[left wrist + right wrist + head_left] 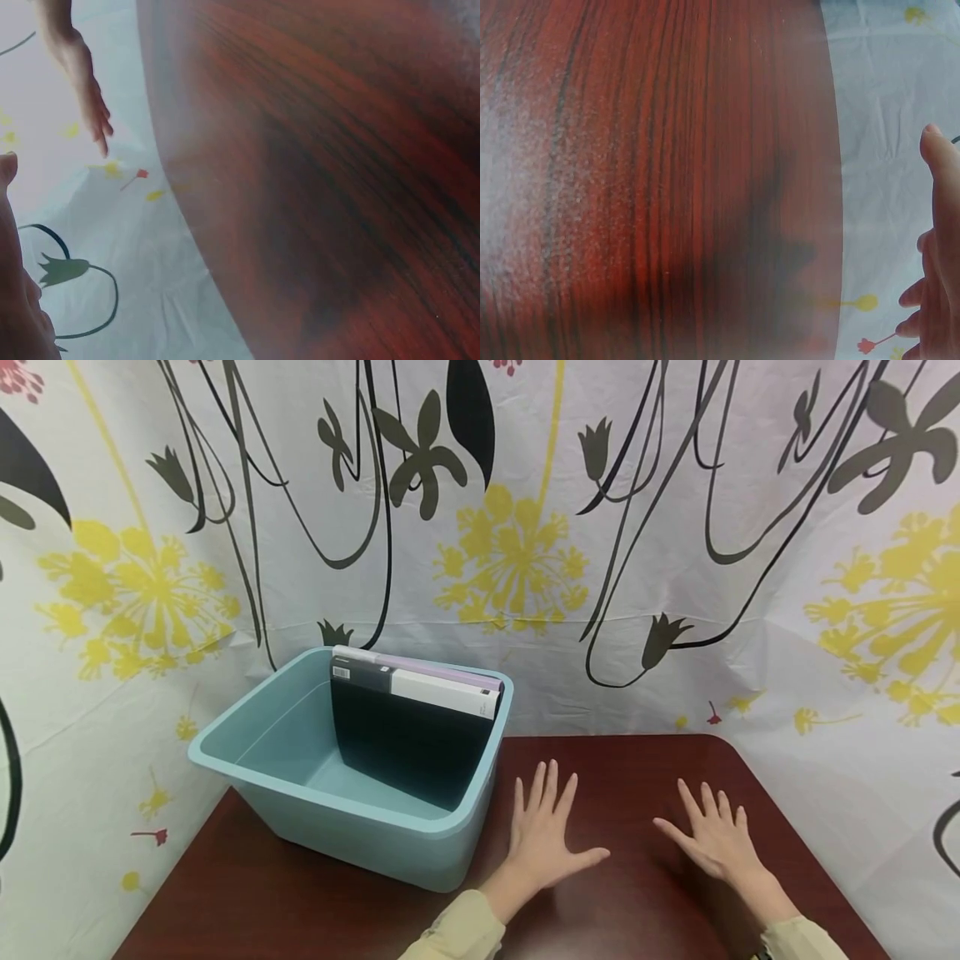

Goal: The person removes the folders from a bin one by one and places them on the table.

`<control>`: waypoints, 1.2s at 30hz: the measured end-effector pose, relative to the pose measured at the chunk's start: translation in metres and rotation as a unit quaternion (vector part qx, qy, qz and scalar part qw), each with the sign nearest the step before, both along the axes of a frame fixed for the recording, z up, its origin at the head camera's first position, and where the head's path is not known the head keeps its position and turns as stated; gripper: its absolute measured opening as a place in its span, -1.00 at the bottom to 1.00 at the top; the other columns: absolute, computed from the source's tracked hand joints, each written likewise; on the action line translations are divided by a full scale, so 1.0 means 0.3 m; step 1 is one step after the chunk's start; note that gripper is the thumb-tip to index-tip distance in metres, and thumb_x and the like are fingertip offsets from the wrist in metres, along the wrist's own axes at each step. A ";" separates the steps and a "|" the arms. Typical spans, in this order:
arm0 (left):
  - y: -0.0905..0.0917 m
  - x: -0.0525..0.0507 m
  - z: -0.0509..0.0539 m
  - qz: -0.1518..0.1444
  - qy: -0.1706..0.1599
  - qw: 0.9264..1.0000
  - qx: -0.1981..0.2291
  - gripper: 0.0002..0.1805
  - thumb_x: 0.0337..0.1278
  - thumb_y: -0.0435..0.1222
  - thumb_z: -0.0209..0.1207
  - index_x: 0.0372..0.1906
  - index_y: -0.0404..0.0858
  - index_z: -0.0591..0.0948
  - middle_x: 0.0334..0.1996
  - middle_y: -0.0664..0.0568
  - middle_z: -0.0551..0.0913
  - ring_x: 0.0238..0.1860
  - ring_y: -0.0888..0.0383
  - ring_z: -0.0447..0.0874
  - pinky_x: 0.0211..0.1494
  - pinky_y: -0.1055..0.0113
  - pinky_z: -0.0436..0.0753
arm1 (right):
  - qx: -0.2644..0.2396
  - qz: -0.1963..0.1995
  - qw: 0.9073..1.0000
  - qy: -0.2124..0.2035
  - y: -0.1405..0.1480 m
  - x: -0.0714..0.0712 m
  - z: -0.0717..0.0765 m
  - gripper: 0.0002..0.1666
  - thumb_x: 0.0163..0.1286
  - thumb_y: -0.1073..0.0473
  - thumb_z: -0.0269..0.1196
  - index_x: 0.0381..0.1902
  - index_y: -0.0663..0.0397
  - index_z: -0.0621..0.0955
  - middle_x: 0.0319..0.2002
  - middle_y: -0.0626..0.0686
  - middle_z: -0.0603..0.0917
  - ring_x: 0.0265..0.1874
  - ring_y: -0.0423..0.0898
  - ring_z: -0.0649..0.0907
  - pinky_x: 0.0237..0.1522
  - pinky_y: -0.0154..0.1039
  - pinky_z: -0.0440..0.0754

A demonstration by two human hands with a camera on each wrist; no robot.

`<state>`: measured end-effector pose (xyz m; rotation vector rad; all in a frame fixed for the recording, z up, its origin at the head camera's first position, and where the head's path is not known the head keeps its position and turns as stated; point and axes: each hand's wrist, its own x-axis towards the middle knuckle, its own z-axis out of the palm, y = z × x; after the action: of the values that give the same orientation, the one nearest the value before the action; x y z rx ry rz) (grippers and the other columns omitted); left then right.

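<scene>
Over the dark red surface point(622, 777), the fingers of both hands are seen spread wide: the left hand point(542, 842) is held just beside the light blue tub point(360, 839), the right hand point(720, 842) near the surface's right edge. Inside the tub, a black folder point(412, 735) is stood along the far wall, a lilac folder point(442, 671) tucked behind it. All is backed by flower-printed cloth point(660, 710).

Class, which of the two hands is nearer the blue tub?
The left hand, spread beside the tub without touching it. The right hand is farther off, toward the right edge of the table.
</scene>
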<state>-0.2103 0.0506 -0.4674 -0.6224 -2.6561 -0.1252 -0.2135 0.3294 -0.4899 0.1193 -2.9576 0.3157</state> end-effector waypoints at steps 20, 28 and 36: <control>-0.109 0.068 0.120 -0.069 0.126 0.988 0.050 0.15 -0.29 0.47 -0.06 0.43 -0.07 -0.05 0.43 -0.06 -0.16 0.42 -0.01 -0.23 0.34 -0.04 0.00 | -0.005 0.002 1.000 -0.012 0.003 0.004 0.001 0.01 0.24 -0.38 -0.06 0.40 0.17 0.00 0.23 0.56 0.07 0.17 0.52 0.07 0.06 0.41 -0.06; -0.136 0.090 0.182 -0.168 0.176 0.964 0.108 0.06 -0.31 0.34 0.15 0.35 -0.15 0.20 0.40 -0.07 0.02 0.39 0.02 0.01 0.36 0.06 0.05 | -0.018 0.022 1.000 -0.009 0.002 -0.007 0.010 -0.03 0.28 -0.35 -0.07 0.40 0.18 0.01 0.23 0.52 0.16 0.18 0.49 0.13 0.08 0.40 -0.03; -0.192 0.113 0.264 -0.197 0.172 0.954 0.146 -0.04 -0.32 0.19 0.29 0.27 -0.20 0.32 0.36 -0.08 0.14 0.36 0.04 0.09 0.34 0.12 0.14 | -0.021 0.032 0.999 0.000 -0.002 -0.010 0.017 -0.06 0.30 -0.32 -0.06 0.38 0.21 0.06 0.23 0.50 0.18 0.18 0.48 0.15 0.09 0.38 -0.01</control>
<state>-0.1763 -0.0070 -0.3882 -0.9662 -2.0979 -0.4684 -0.2166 0.3287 -0.4847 0.2091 -2.9491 0.3865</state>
